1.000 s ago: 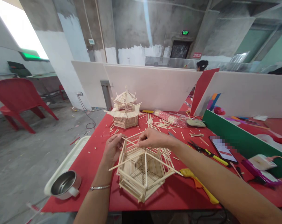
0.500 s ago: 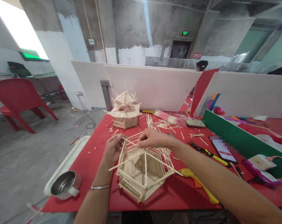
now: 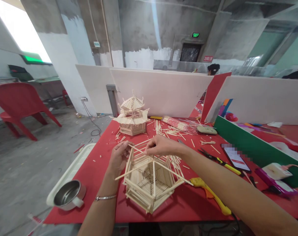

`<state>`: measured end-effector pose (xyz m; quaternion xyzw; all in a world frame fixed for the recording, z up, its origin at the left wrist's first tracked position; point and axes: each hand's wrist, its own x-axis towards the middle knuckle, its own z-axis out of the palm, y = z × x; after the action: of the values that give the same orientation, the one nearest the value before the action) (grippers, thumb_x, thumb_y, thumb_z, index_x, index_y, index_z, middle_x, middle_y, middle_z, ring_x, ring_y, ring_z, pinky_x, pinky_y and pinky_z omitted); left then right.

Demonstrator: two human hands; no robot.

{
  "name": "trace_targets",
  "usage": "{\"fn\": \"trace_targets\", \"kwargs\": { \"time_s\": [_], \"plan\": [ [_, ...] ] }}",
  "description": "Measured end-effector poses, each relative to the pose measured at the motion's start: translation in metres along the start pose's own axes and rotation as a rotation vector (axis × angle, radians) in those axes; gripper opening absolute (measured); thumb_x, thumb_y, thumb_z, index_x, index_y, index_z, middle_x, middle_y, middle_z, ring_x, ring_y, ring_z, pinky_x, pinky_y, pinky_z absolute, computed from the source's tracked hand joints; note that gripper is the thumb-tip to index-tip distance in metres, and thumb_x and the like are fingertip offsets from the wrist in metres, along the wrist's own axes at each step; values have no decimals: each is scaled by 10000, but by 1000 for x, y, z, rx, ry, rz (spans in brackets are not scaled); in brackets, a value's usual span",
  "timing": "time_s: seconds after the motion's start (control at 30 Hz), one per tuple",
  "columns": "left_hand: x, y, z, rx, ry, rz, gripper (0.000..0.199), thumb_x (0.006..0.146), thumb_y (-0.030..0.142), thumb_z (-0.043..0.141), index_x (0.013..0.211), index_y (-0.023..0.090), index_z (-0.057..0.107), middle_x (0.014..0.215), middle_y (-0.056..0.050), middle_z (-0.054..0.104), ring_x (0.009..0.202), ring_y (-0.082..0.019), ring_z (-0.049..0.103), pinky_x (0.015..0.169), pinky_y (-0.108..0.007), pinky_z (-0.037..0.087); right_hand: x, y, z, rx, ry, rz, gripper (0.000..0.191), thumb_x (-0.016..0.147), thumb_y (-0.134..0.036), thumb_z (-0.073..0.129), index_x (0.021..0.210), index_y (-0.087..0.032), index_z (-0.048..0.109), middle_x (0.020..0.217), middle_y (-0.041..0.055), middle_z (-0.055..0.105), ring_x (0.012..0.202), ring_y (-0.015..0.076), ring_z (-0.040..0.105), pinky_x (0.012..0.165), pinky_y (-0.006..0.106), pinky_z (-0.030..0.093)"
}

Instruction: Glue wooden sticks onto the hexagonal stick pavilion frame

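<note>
Red table (image 3: 97, 173). On it, near the front edge before me, a hexagonal stick framework (image 3: 150, 175). At its far-left rim, my right hand (image 3: 156, 146) and left hand (image 3: 119, 153) grasp one thin wooden rod (image 3: 136, 149): left pinching its outer end, right farther inward.

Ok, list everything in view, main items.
stick frame: one, pale, front middle
stick tower: one, pale, behind frame
loose sticks: many, pale, back middle
glue gun: one, yellow, right of frame
pliers: one, black-yellow, beyond glue gun
phone: one, dark-edged, right
mug: one, white-steel, front left
tray: one, white, left edge
table: one, red, centre
large chair: one, red, left
held stick: one, pale, over frame
left grip: one, bare, on held stick
right grip: one, bare, on held stick
</note>
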<state>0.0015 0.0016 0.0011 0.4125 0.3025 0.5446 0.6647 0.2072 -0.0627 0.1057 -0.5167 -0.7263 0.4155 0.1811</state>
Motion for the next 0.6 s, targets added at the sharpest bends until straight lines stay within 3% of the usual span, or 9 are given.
{"fn": "trace_targets", "kwargs": {
  "time_s": [0.6],
  "plan": [
    [-3, 4, 2, -63, -12, -47, 353, 711, 455, 752, 821, 120, 759, 505, -1, 590, 384, -53, 454, 354, -163, 309, -1, -1, -1, 58, -16, 1, 120, 722, -247, 623, 668, -149, 668, 593, -32, 514, 564, 81, 432, 524, 228, 313]
  ]
}}
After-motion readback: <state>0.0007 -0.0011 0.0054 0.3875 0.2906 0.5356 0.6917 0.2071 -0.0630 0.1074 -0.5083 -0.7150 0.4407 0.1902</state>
